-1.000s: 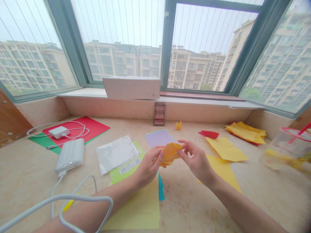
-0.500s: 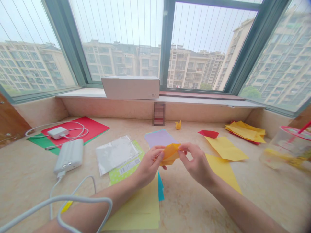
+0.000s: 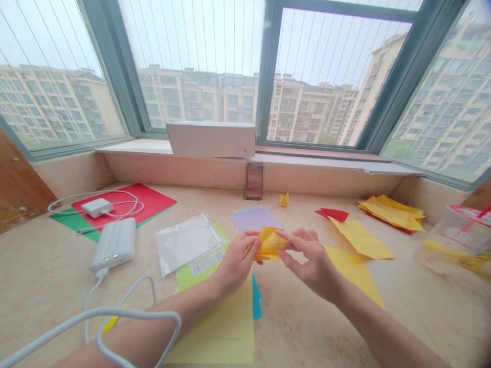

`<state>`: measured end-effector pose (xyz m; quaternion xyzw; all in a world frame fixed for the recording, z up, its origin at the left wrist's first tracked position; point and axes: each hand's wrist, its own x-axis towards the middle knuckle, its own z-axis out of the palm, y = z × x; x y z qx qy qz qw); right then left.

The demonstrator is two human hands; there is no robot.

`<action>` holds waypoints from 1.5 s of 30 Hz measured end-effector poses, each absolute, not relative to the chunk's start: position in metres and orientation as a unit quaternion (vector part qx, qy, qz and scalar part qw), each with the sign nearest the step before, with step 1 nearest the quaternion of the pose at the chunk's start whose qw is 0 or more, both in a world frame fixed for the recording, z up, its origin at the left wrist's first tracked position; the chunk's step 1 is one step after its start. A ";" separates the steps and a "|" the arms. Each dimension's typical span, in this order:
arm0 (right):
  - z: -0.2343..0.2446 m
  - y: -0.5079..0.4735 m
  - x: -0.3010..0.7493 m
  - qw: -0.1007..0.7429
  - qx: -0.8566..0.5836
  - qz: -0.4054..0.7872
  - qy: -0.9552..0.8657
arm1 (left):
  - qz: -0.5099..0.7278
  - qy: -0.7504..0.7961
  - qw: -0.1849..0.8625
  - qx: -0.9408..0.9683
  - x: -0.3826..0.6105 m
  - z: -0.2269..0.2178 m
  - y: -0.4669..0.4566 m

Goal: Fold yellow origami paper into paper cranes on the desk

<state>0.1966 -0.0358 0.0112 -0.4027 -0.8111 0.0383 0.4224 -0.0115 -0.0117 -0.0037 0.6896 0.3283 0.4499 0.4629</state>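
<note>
A partly folded sheet of orange-yellow origami paper [image 3: 273,242] is held up above the counter between both hands. My left hand [image 3: 241,255] pinches its left side, thumb in front and the other fingers behind. My right hand [image 3: 309,260] grips the right edge between thumb and forefinger. Beneath the left forearm lie pale yellow sheets [image 3: 218,327], with a strip of blue paper [image 3: 257,299] poking out. Just past the hands is a lilac sheet [image 3: 255,217]. A small folded yellow paper bird [image 3: 284,199] stands farther back.
At left, a white power bank [image 3: 115,244] and charger [image 3: 97,207] trail cables, one crossing my left forearm. A clear sleeve [image 3: 187,244] lies mid-left. Yellow sheets [image 3: 362,239], a red paper piece [image 3: 333,213] and a plastic cup [image 3: 456,235] are at right. A white box [image 3: 213,140] sits on the sill.
The orange-yellow paper has opened up at a fold and shows a lighter inner face. My right fingers have shifted along its right edge. The whole view has moved slightly.
</note>
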 end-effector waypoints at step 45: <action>0.018 -0.045 0.189 0.250 -0.338 -0.049 -0.906 | 0.373 0.287 0.454 0.756 -0.015 0.005 -0.025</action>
